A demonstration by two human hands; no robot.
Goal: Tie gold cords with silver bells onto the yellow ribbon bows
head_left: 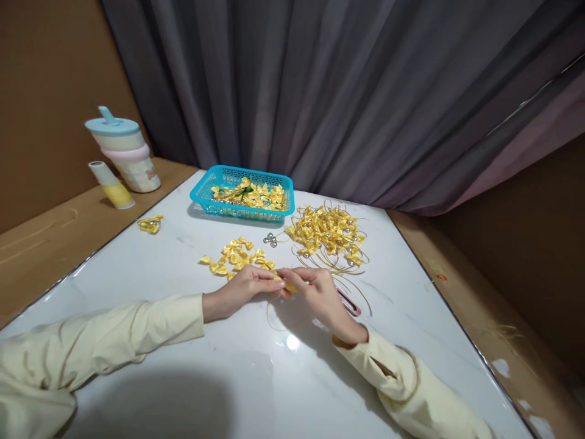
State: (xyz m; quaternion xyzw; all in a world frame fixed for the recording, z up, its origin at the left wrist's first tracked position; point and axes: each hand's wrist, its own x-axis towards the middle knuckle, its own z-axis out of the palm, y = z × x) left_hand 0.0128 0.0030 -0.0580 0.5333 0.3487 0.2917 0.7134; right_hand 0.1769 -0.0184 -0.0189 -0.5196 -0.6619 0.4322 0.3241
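Note:
My left hand (pixel 247 288) and my right hand (pixel 322 296) meet over the middle of the white table, fingertips pinched together. Between them is a small yellow ribbon bow (pixel 291 287), mostly covered by the fingers, and a thin gold cord (pixel 269 317) loops below it. Just beyond my left hand lies a loose group of yellow bows (pixel 235 253). A tangled pile of bows on gold cords with silver bells (pixel 326 228) sits past my right hand. Several loose silver bells (pixel 270 239) rest between the two groups.
A turquoise basket (pixel 242 213) at the back holds more yellow bows. Beside my right hand lies a slim pink tool (pixel 351 303), partly hidden. One small yellow bundle (pixel 150 224) is near the left edge. A lidded cup (pixel 130 152) and a yellow-white tube (pixel 112 185) stand far left.

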